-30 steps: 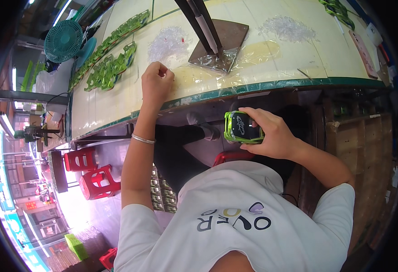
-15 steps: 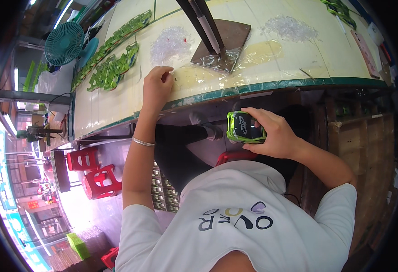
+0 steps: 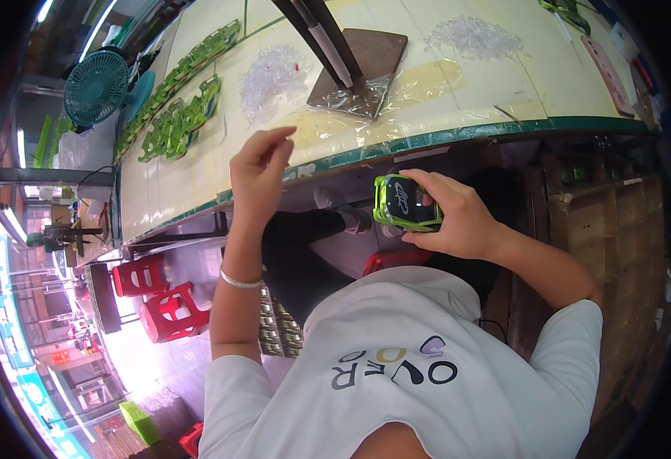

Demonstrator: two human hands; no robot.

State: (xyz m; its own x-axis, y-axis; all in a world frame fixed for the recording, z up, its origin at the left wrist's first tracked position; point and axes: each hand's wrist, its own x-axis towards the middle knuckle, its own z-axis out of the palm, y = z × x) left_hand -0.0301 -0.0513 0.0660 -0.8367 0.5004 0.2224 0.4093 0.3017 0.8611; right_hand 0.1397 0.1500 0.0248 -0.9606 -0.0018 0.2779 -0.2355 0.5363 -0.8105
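Note:
My right hand [image 3: 458, 214] grips a boxy black part with a bright green frame [image 3: 404, 203], held over my lap just off the table's near edge. Its thumb is below the part and its fingers are above; what the part is for does not show. My left hand [image 3: 257, 180] is raised at the table edge, fingers curled and thumb close to the forefinger. Anything pinched there is too small to make out. Beyond it lies a heap of small clear plastic pieces [image 3: 270, 88] with red bits in it.
A brown plate [image 3: 381, 57] with a dark upright post stands mid-table, partly wrapped in clear film. A second clear heap [image 3: 477, 38] lies to its right. Green parts [image 3: 179, 122] line the left side, near a fan [image 3: 96, 88]. A pink phone-like object [image 3: 607, 76] lies far right.
My left hand has lifted from the tabletop by the clear heap and come back towards me. The green-framed part in my right hand has shifted slightly. The whole view has moved a little.

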